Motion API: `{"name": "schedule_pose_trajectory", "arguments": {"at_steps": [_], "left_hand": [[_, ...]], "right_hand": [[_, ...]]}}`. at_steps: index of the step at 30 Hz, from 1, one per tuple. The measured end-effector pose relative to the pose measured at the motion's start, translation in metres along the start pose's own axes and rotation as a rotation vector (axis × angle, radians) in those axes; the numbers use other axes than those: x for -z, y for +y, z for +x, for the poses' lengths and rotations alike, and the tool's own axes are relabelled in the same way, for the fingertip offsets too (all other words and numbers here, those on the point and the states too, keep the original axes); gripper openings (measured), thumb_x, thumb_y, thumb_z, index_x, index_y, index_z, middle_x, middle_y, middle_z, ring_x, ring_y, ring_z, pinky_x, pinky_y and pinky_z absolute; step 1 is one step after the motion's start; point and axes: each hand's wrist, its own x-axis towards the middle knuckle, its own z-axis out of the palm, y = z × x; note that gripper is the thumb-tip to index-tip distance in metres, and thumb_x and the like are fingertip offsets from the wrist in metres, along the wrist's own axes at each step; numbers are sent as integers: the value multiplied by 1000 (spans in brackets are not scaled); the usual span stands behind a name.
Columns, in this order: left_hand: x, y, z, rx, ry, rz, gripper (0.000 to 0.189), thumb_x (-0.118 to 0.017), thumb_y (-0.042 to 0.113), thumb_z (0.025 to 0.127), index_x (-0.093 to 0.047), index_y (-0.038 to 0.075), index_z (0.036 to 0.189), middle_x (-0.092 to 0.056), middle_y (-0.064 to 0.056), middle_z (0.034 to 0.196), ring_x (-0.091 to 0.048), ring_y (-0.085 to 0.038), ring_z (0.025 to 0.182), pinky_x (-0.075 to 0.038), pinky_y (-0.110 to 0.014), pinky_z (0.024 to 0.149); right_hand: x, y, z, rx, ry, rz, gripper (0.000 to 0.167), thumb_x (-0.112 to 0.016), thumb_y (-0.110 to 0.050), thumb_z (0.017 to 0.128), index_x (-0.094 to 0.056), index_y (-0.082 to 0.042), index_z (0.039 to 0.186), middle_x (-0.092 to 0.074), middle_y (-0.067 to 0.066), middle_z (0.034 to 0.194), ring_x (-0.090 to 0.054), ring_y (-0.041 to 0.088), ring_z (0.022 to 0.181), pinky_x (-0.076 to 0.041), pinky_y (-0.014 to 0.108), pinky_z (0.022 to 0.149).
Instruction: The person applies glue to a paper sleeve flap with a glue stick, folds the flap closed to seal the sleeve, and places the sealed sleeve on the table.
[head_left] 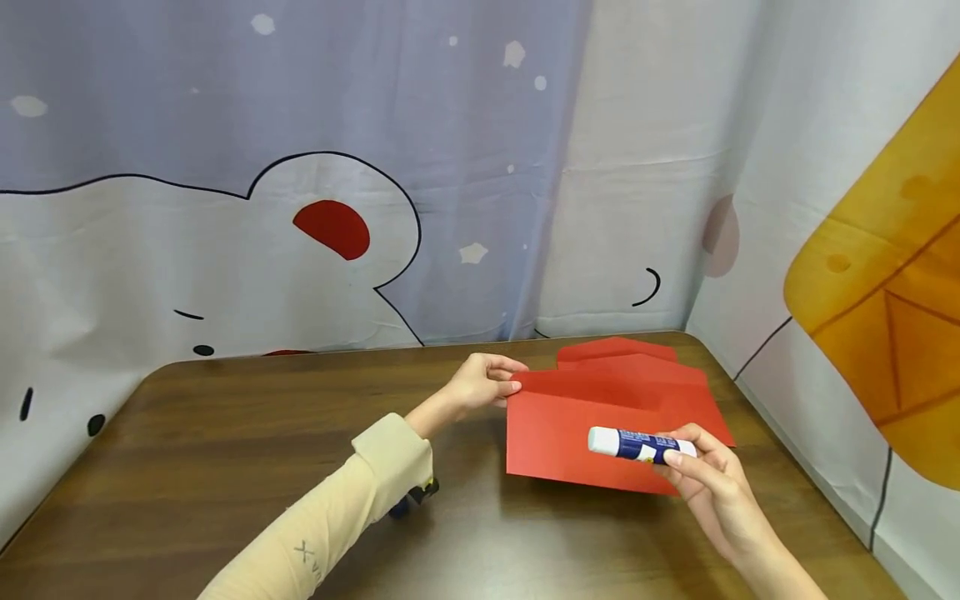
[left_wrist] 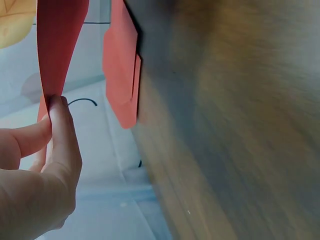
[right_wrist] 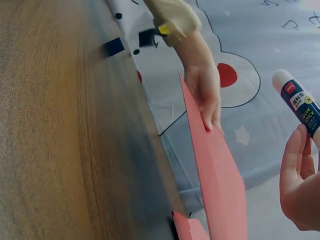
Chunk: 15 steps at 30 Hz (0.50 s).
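My left hand (head_left: 480, 382) pinches the upper left corner of a red paper envelope (head_left: 555, 433) between thumb and fingers. The envelope is raised off the table, as the left wrist view shows, with its flap (head_left: 585, 386) along the far side. My right hand (head_left: 708, 483) grips a blue and white glue stick (head_left: 643, 445) between thumb and fingers, its pale end pointing left. In the head view the glue stick overlaps the envelope; the right wrist view shows a gap between the glue stick (right_wrist: 302, 102) and the envelope (right_wrist: 215, 170).
More red envelopes (head_left: 617, 347) lie in an overlapping pile at the back right of the brown wooden table (head_left: 285, 433). A small dark blue object (right_wrist: 114, 47) sits on the table near my left forearm. A printed curtain (head_left: 480, 167) hangs behind the table and along its right side.
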Motion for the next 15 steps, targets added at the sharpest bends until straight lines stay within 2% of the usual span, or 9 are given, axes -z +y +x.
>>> {"name": "schedule_pose_trajectory", "arguments": {"at_steps": [10, 15], "left_hand": [[31, -11, -54, 22, -4, 25, 33, -59, -5, 89, -57, -10, 122, -67, -21, 102, -66, -12, 78, -58, -36, 72], [39, -17, -75, 33, 18, 12, 34, -60, -3, 89, -57, -9, 122, -67, -19, 102, -67, -11, 76, -58, -34, 72]], "right_hand": [[-2, 4, 2, 28, -68, 37, 45, -28, 15, 91, -63, -9, 104, -67, 0, 104, -61, 10, 94, -52, 22, 84], [-3, 5, 3, 24, -84, 59, 45, -27, 16, 91, -63, -9, 105, -67, 1, 103, -61, 11, 94, -52, 24, 85]]}}
